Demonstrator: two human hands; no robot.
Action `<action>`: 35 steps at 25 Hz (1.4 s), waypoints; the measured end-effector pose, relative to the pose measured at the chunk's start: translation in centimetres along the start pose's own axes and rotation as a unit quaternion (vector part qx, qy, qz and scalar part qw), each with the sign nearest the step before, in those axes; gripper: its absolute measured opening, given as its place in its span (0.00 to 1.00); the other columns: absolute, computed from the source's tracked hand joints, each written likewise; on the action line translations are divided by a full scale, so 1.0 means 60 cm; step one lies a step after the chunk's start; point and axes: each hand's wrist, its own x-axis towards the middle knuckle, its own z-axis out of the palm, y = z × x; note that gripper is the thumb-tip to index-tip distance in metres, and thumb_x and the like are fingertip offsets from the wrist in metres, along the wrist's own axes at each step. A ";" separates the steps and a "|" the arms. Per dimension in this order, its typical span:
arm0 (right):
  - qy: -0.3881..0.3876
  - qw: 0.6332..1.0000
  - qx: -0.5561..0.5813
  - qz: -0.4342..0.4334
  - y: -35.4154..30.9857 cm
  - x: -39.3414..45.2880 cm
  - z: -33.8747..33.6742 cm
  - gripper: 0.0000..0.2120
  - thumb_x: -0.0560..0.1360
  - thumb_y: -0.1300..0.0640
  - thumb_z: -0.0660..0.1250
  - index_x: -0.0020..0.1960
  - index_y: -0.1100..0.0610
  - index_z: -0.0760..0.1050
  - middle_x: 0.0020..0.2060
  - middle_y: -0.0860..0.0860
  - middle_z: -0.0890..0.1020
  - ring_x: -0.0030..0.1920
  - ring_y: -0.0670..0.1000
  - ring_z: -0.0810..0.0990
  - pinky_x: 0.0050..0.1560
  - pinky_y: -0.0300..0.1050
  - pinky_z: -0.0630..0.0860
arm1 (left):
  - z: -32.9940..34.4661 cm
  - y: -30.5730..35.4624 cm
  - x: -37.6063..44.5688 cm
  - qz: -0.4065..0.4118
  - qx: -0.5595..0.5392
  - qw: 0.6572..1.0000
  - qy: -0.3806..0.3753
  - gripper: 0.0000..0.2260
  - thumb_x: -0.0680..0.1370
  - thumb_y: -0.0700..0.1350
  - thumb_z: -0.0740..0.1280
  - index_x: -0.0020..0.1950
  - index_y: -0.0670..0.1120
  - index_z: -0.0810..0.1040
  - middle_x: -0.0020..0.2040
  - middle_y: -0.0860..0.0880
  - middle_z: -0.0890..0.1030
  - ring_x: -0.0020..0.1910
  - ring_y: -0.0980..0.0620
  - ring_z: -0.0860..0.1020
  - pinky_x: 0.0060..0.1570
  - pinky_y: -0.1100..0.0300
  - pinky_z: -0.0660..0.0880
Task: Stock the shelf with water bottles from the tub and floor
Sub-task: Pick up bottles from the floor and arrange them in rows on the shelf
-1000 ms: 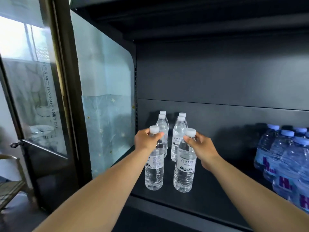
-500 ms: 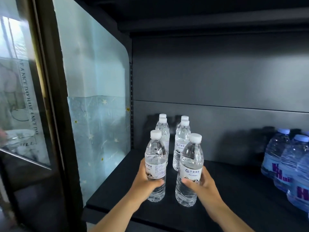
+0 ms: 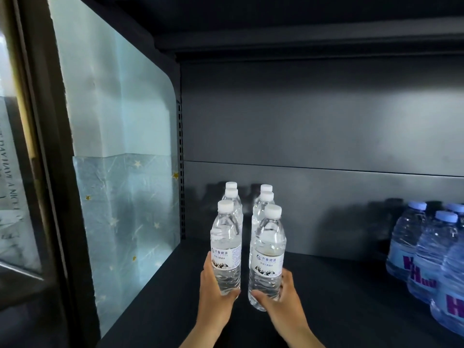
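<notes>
Two rows of clear water bottles with white caps stand on the dark shelf [image 3: 351,285]. My left hand [image 3: 213,295] grips the lower body of the front left bottle [image 3: 226,242]. My right hand [image 3: 283,300] grips the base of the front right bottle [image 3: 268,249]. Both bottles are upright on the shelf. Behind them stand several more bottles [image 3: 232,197] of the same kind, close to the shelf's back wall; only their caps and shoulders show.
Larger blue-tinted bottles with blue caps [image 3: 424,257] crowd the shelf's right side. A pale blue panel with stars [image 3: 120,197] forms the left wall. A dark door frame [image 3: 42,172] stands at far left. Another shelf board hangs overhead.
My hands slid from the bottle caps down to the lower bodies. The two front bottles now stand closer behind the rear rows, and the camera has moved nearer.
</notes>
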 end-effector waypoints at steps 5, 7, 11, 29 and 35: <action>0.040 0.999 0.004 -0.001 0.009 0.022 0.010 0.30 0.62 0.57 0.79 0.55 0.43 0.66 0.49 0.42 0.80 0.46 0.38 0.80 0.45 0.32 0.75 | 0.005 0.007 0.026 -0.027 0.028 0.998 0.046 0.38 0.58 0.51 0.78 0.65 0.59 0.67 0.56 0.58 0.74 0.58 0.55 0.75 0.59 0.49 0.75; 0.043 0.999 0.002 -0.007 0.009 0.023 0.011 0.30 0.62 0.56 0.79 0.56 0.43 0.66 0.50 0.42 0.79 0.49 0.37 0.79 0.45 0.30 0.73 | 0.005 0.010 0.024 -0.042 0.004 0.998 0.051 0.33 0.60 0.56 0.75 0.62 0.61 0.67 0.57 0.58 0.73 0.58 0.56 0.75 0.59 0.51 0.74; 0.049 0.997 0.046 -0.037 0.005 0.020 0.011 0.31 0.67 0.61 0.76 0.63 0.44 0.65 0.54 0.40 0.77 0.52 0.28 0.74 0.44 0.22 0.71 | 0.000 0.014 0.017 -0.025 -0.027 0.999 0.038 0.27 0.68 0.51 0.75 0.63 0.62 0.67 0.57 0.57 0.77 0.56 0.58 0.77 0.52 0.63 0.73; 0.027 0.999 0.010 -0.021 0.025 0.035 0.016 0.30 0.75 0.57 0.67 0.69 0.36 0.58 0.59 0.32 0.74 0.59 0.30 0.72 0.52 0.24 0.69 | 0.012 0.014 0.022 0.002 0.002 1.000 -0.008 0.30 0.70 0.58 0.66 0.70 0.60 0.60 0.60 0.62 0.76 0.58 0.63 0.76 0.51 0.69 0.72; 0.009 1.000 -0.003 0.008 0.015 0.030 0.011 0.31 0.76 0.56 0.67 0.70 0.36 0.57 0.62 0.35 0.74 0.63 0.35 0.72 0.63 0.34 0.70 | 0.003 0.026 0.022 -0.022 0.024 0.999 -0.027 0.29 0.72 0.56 0.67 0.70 0.60 0.59 0.61 0.62 0.74 0.58 0.62 0.75 0.48 0.71 0.69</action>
